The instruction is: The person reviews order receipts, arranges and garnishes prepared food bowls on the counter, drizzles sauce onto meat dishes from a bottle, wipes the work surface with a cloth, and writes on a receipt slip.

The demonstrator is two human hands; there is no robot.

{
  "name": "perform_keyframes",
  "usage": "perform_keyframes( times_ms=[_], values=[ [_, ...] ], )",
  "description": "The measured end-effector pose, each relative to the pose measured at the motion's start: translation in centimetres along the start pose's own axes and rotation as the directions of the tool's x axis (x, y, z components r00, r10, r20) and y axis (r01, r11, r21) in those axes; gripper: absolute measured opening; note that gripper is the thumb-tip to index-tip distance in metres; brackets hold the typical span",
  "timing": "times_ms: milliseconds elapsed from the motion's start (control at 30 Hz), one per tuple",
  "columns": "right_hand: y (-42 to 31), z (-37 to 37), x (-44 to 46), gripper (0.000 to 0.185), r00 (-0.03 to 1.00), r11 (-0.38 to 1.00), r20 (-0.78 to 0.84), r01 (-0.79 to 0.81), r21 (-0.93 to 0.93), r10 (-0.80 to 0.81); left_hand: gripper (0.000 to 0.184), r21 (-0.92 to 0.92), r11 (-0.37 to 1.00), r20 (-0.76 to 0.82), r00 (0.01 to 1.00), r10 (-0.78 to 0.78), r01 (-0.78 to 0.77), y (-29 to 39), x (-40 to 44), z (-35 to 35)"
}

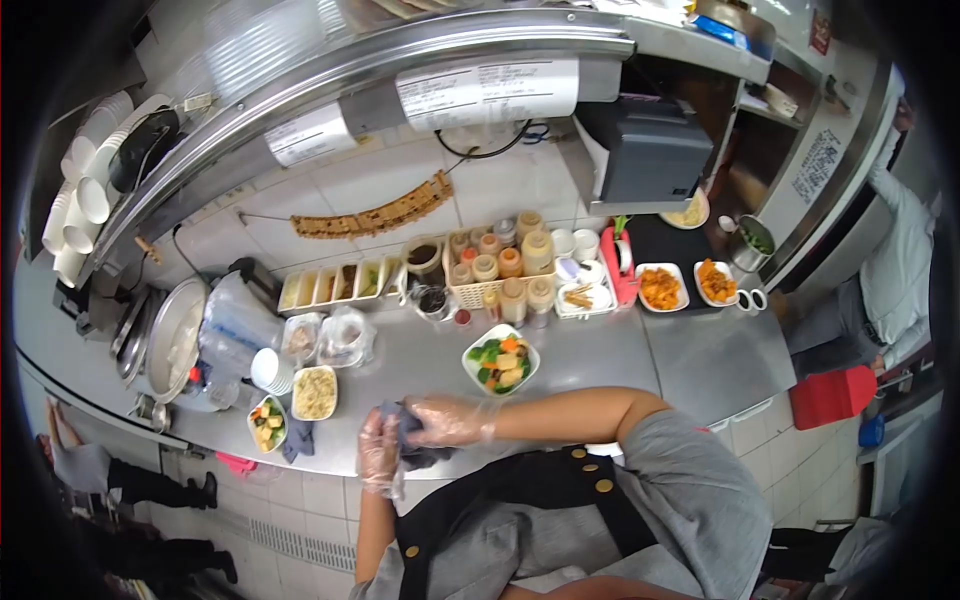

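Both my hands wear clear plastic gloves and meet over the counter's front edge. My right hand is closed on a dark grey cloth, which bunches up and hangs between the hands. On its other side, my left hand presses the cloth with the fingers bent against it. Ahead of my right forearm stands a white bowl of broccoli, carrot and tofu-like cubes. To the left are a square bowl of pale grains and a smaller bowl of mixed vegetables. A second dark cloth lies beside them.
A basket of sauce bottles stands against the wall. Two bowls of orange food sit at the right, near the grey dispenser. Stacked white cups and a large metal bowl are left. Other people stand around.
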State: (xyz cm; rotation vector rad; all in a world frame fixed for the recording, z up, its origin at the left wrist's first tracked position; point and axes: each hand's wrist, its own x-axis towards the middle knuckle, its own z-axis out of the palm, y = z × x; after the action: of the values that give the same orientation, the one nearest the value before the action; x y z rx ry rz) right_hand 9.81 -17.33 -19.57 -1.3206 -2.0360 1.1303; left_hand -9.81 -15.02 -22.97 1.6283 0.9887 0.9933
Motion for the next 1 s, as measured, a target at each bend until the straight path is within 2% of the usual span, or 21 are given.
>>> perform_keyframes(
  times_ms=[33,133,233,267,300,333,367,433,467,533,567,600,667,700,733,767,800,867,900,967,1000],
  values=[
    [1.0,1.2,0.6,0.042,0.950,0.979,-0.236,0.197,-0.056,-0.205,0.013,-0.050,0.999,-0.002,1.000,-0.005,0.005,-0.3,0.2,-0.3],
    [0.9,-0.2,1.0,0.035,0.968,0.977,-0.144,0.197,-0.079,-0.206,0.018,-0.493,0.870,-0.069,0.997,-0.043,0.003,3.4,0.1,0.8],
    [0.7,-1.2,1.2,0.037,0.959,0.976,-0.188,0.198,-0.092,-0.212,0.031,-0.234,0.953,0.202,0.968,-0.148,0.195,3.9,0.3,-1.6],
    [1.1,-1.2,1.4,0.039,0.950,0.969,-0.195,0.230,-0.095,-0.245,0.031,-0.235,0.950,0.207,0.966,-0.157,0.205,3.3,0.4,-2.4],
    [4.2,0.3,2.2,0.045,0.697,0.737,-0.287,0.516,-0.436,-0.657,0.035,-0.063,0.947,0.339,0.899,-0.277,0.315,2.4,0.6,-3.3],
    [5.0,0.7,2.6,0.045,0.703,0.743,-0.286,0.513,-0.429,-0.651,0.039,0.120,0.912,0.440,0.802,-0.403,0.393,1.3,0.7,-4.2],
    [5.8,1.2,3.0,0.047,0.816,0.908,-0.448,0.419,0.021,-0.366,0.034,0.160,0.916,0.429,0.809,-0.401,0.369,-0.3,0.3,-5.1],
    [4.1,0.5,2.3,0.054,0.897,0.943,-0.438,0.095,0.319,0.057,0.031,0.276,0.905,0.395,0.821,-0.413,0.323,-2.7,0.9,-7.7],
    [3.5,0.1,1.6,0.054,0.908,0.930,-0.412,0.079,0.358,0.081,0.028,0.396,0.877,0.365,0.829,-0.423,0.273,-3.3,0.1,-9.1],
    [3.7,-0.8,0.5,0.057,0.997,0.918,-0.033,-0.053,0.393,0.072,0.024,0.176,0.935,0.228,0.911,-0.344,0.309,-3.4,-0.4,-10.0],
    [4.0,-1.2,0.1,0.067,0.999,0.993,0.037,-0.023,0.118,0.019,0.029,-0.049,0.914,0.188,0.903,-0.388,0.403,-4.7,-0.6,-10.4],
    [4.7,-0.1,0.5,0.067,0.999,0.993,0.034,-0.028,0.117,0.024,0.029,-0.051,0.914,0.193,0.902,-0.387,0.403,-5.4,-0.3,-10.3],
    [6.1,2.8,2.3,0.057,0.978,0.864,-0.208,0.094,0.496,0.014,0.050,0.484,0.819,0.282,0.831,-0.479,0.308,-6.7,1.7,-9.7],
    [4.2,1.7,2.3,0.047,0.972,0.968,-0.231,0.021,0.252,0.039,0.081,0.689,0.724,0.321,0.898,-0.301,-0.003,-9.3,1.6,-10.0],
    [3.2,1.1,2.8,0.051,0.993,0.997,-0.114,-0.014,0.073,0.022,0.110,0.681,0.732,0.302,0.913,-0.275,-0.004,-7.8,1.9,-8.4],
    [1.9,0.9,3.7,0.052,0.982,0.983,0.076,-0.169,-0.075,0.174,0.120,0.440,0.897,0.344,0.918,-0.199,0.030,-6.2,2.5,-6.3],
    [2.1,0.9,4.3,0.052,0.981,0.981,0.074,-0.173,-0.083,0.179,0.130,0.165,0.984,0.365,0.923,-0.121,0.064,-4.8,3.2,-4.4],
    [3.0,1.4,5.8,0.047,0.961,0.924,0.169,-0.258,0.283,0.217,0.133,0.051,0.997,0.427,0.901,-0.073,0.056,-2.9,3.9,-1.8],
    [3.6,1.5,6.6,0.045,0.950,0.841,0.221,-0.298,0.451,0.219,0.135,-0.062,0.997,0.477,0.879,-0.019,0.055,-2.3,4.5,-1.4],
    [4.9,2.5,7.7,0.041,0.922,0.573,0.338,-0.383,0.724,0.190,0.134,-0.054,0.995,0.454,0.889,-0.056,0.090,-2.0,5.4,-1.7],
    [4.2,2.8,7.1,0.037,0.951,0.634,0.281,-0.298,0.713,0.131,0.132,-0.042,0.990,0.427,0.898,-0.103,0.134,-2.1,5.1,-2.2]
  ],
)
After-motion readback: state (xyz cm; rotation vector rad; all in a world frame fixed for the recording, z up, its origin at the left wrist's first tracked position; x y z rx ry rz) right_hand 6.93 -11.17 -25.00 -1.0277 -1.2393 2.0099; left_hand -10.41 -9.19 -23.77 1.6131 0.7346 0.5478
